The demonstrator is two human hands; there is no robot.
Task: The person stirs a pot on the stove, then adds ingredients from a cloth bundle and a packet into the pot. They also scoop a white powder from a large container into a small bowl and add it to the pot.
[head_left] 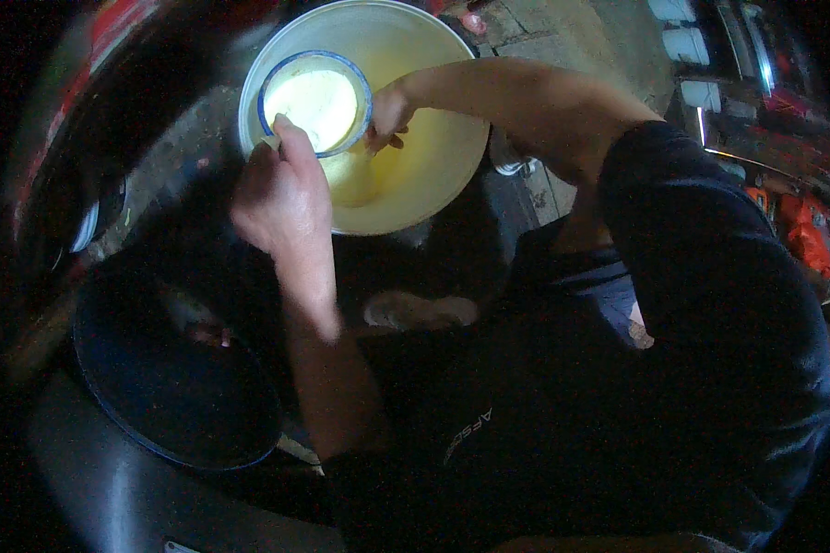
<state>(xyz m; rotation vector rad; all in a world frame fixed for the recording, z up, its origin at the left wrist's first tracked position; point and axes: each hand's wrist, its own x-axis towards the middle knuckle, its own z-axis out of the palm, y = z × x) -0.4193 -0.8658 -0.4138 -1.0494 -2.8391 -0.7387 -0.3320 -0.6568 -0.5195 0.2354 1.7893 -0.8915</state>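
Note:
A large pale round tub [433,175] stands at the top middle with yellowish contents low in it. Above its left part is a blue-rimmed round vessel [315,100] filled with something pale and bright; whether it is a bowl or a sieve cannot be made out. My left hand [286,189] grips the vessel at its near edge, thumb laid over the rim. From the right, my right hand [392,115] reaches into the tub beside the vessel's right rim. Its fingers are curled, and what they hold, if anything, is hidden.
A dark round container [180,369] stands at the lower left, beside a grey metal surface [120,488]. Paving [563,37] lies beyond the tub. Orange-red bags [807,230] and several pale containers [687,46] are at the far right.

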